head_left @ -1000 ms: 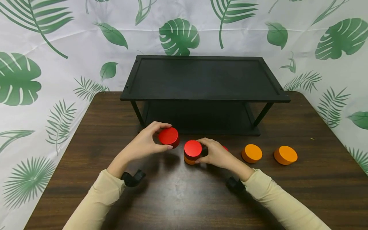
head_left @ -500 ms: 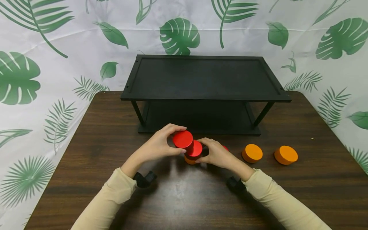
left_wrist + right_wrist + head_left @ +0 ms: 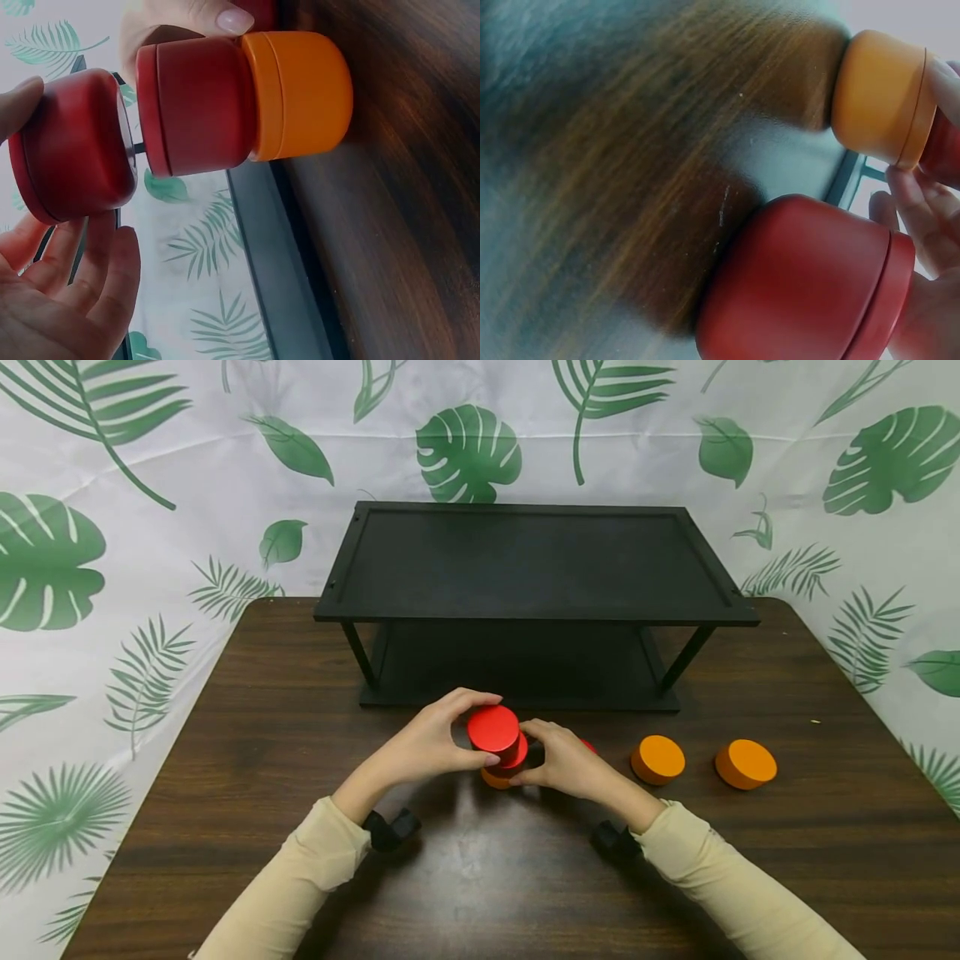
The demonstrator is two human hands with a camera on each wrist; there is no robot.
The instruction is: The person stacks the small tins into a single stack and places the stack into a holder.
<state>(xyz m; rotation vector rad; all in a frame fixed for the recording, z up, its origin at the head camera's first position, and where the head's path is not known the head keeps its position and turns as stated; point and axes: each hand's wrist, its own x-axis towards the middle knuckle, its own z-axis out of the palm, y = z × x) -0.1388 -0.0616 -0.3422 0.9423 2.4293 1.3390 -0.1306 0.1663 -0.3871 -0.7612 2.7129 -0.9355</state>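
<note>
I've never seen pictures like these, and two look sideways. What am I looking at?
No machine here, just somebody's left hand and right hand. The wide picture comes from a camera worn on the head, looking down. The sideways ones come from wrist cameras.

On the table is a black rack. In front of it, the left hand holds a red jar just above a second red jar, which sits on an orange jar. The right hand grips that pair near where they join. A third red jar stands close to the right hand, and two more orange jars are farther right.
</note>
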